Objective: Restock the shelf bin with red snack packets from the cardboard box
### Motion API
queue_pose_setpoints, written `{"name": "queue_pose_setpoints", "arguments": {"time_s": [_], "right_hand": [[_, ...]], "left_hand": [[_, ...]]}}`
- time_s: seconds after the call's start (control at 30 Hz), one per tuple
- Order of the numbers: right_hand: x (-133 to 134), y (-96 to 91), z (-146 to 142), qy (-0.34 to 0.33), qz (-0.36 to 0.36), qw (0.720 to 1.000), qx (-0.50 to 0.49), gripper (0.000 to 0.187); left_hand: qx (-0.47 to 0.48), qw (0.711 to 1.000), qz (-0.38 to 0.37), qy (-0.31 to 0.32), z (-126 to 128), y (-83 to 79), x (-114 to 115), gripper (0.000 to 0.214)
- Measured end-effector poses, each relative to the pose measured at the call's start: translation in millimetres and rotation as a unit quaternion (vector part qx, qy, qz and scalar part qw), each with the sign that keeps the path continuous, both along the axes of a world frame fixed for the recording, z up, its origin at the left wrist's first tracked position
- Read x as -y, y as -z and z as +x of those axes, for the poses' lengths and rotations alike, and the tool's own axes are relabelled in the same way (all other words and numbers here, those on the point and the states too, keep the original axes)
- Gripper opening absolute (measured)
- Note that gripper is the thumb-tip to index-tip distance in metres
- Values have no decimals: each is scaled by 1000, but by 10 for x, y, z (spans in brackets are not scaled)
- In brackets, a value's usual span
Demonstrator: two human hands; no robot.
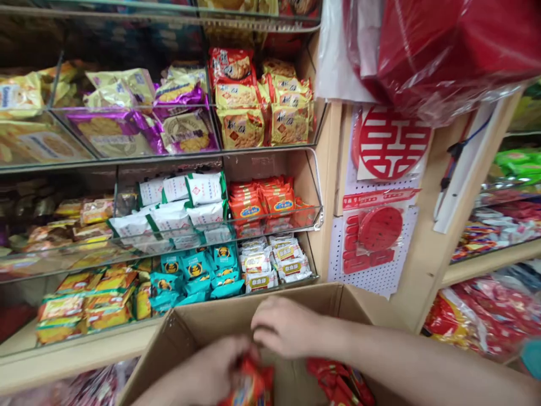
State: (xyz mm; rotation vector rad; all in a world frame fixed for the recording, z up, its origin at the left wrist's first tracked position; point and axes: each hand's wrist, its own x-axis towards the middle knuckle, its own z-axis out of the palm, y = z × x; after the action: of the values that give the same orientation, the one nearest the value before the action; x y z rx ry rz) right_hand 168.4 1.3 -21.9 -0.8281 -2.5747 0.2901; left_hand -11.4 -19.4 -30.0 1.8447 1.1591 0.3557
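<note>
Within the near box (211, 320), red packs (257, 386) held in the left hand (217, 363) could be crushed if squeezed, the right hand's (289, 327) hold unclear.

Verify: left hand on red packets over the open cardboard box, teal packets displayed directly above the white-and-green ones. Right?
Not quite: the head view shows the teal packets below the white-and-green packets, not above them. The left hand is indeed on red packets over the open cardboard box.
</note>
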Motion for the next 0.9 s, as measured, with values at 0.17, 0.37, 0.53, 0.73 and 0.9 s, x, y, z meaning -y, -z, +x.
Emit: {"name": "queue_pose_setpoints", "arguments": {"time_s": [0.17, 0.37, 0.53, 0.73, 0.9], "right_hand": [[-77, -31, 82, 59, -251, 939, -228, 48], [1, -40, 47, 29, -322, 897, -303, 51], [9, -27, 30, 36, -304, 892, -331, 46], [-48, -271, 192, 73, -9, 948, -310, 25], [-383, -1178, 611, 210, 408, 866, -196, 21]], "left_hand": [[299, 949, 28, -99, -41, -118, -165, 28], [378, 916, -40, -125, 21, -130, -83, 42], [358, 920, -35, -155, 59, -125, -49, 43], [339, 919, -8, -203, 41, -142, -66, 44], [286, 942, 42, -168, 17, 43, -157, 49]]}}
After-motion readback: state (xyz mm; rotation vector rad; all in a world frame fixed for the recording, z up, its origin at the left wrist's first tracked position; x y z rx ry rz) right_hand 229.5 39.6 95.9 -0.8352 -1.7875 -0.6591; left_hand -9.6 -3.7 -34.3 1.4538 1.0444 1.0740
